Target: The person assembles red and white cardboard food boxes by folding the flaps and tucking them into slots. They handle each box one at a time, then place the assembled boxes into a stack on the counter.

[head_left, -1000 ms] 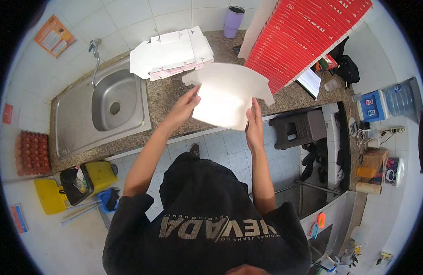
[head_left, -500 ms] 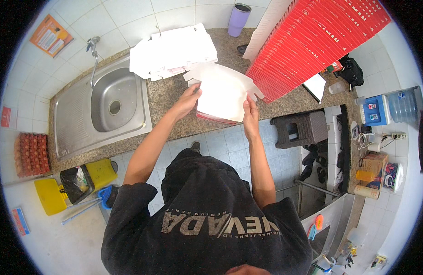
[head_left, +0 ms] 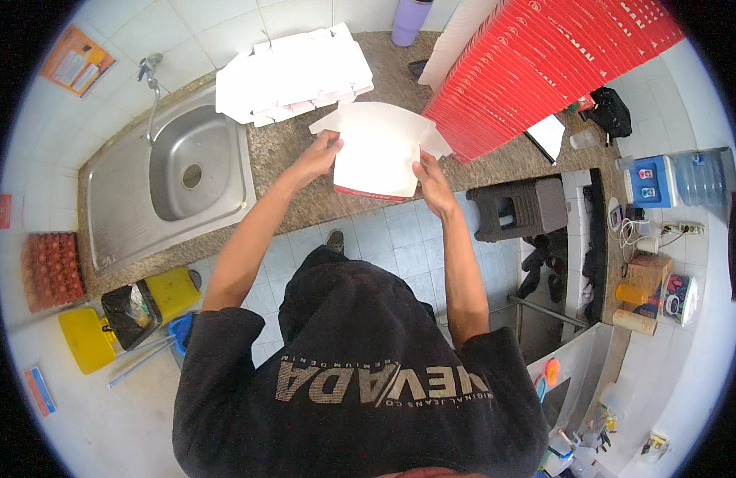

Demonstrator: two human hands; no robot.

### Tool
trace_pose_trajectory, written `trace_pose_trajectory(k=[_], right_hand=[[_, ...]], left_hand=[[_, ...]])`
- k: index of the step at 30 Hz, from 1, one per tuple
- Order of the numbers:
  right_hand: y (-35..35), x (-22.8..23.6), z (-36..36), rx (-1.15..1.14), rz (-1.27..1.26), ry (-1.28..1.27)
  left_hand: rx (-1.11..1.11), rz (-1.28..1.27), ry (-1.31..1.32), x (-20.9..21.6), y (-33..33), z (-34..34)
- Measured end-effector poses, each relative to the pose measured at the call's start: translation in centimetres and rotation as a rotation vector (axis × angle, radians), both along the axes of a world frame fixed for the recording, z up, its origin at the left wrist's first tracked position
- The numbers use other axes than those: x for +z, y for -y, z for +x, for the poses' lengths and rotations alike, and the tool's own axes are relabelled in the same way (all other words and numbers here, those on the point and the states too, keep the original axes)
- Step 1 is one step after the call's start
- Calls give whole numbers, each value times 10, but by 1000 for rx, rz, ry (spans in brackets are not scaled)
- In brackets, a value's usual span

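Note:
Between my hands, over the front part of the granite counter, is a partly folded cardboard food box (head_left: 376, 159), white inside with a red outer face. Its far flap stands open and its side tabs stick out. My left hand (head_left: 323, 154) grips the box's left wall, thumb on the inside. On the opposite wall, my right hand (head_left: 433, 182) holds on near the right corner, fingers partly hidden by the cardboard. Behind it lies a pile of white folded box pieces (head_left: 292, 76). To the right leans a tall stack of flat red cartons (head_left: 543, 72).
A steel sink (head_left: 184, 171) with a tap (head_left: 150, 72) is set into the counter (head_left: 292, 211) at left. A purple tumbler (head_left: 410, 22) stands at the back. Dark stacked stools (head_left: 519, 209) are below the right side; a water dispenser (head_left: 653, 182) is at far right.
The side walls of the box have come up more and its side tabs sit differently. Both hands still hold it. The whole view has shifted slightly.

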State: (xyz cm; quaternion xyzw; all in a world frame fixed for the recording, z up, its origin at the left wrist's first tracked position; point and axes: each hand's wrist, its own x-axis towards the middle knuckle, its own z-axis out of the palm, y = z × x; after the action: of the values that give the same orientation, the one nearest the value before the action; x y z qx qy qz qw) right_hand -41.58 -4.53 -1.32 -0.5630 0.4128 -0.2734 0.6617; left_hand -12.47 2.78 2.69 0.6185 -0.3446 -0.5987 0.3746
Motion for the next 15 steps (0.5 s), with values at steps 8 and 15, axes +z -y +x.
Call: trace_pose_trajectory(k=[8, 15], right_hand=[[9, 49, 3, 136, 284, 44], [9, 49, -2, 125, 350, 119]], left_hand=[[-10, 27, 20, 3, 3, 3], [17, -46, 32, 8, -2, -2]])
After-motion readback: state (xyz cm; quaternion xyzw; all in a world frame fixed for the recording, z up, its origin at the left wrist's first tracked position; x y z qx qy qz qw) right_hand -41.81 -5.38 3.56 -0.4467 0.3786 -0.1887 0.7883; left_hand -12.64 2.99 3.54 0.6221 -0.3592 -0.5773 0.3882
